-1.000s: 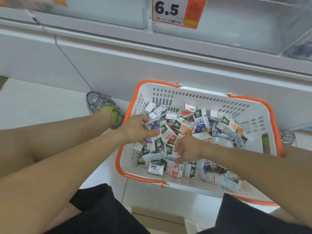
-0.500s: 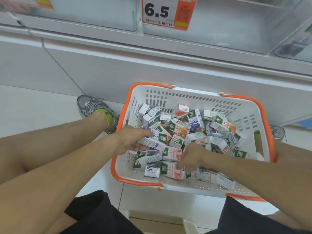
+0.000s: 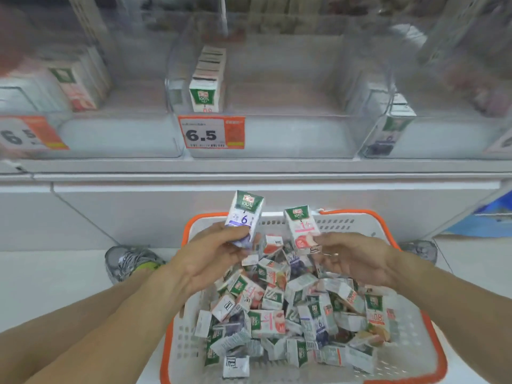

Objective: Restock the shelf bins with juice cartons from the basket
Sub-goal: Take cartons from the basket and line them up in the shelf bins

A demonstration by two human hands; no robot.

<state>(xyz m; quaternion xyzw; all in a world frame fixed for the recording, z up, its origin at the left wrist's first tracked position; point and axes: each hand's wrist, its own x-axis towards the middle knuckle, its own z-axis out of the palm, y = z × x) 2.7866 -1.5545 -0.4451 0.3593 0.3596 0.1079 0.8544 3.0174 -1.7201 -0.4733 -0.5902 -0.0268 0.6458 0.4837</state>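
Note:
My left hand [image 3: 210,254] holds a purple-labelled juice carton [image 3: 243,214] upright above the basket. My right hand [image 3: 357,259] pinches a pink-labelled juice carton [image 3: 301,227] by its lower corner, also upright. Both cartons hang over the far end of the white basket with an orange rim [image 3: 437,353], which holds several loose cartons in a heap. Above, clear shelf bins line the shelf: the middle bin [image 3: 277,134] has one row of cartons [image 3: 206,87] at its left side, the left bin [image 3: 116,134] holds pink cartons, the right bin [image 3: 432,134] purple ones.
Orange price tags reading 6.5 [image 3: 212,132] hang on the bin fronts. The white shelf edge [image 3: 249,173] runs just above the basket. My shoes [image 3: 130,261] flank the basket on a pale tiled floor. A blue object [image 3: 487,217] sits at the right.
Both hands have come up out of the basket, each with one carton. The view has tilted up, so the shelf bins now show.

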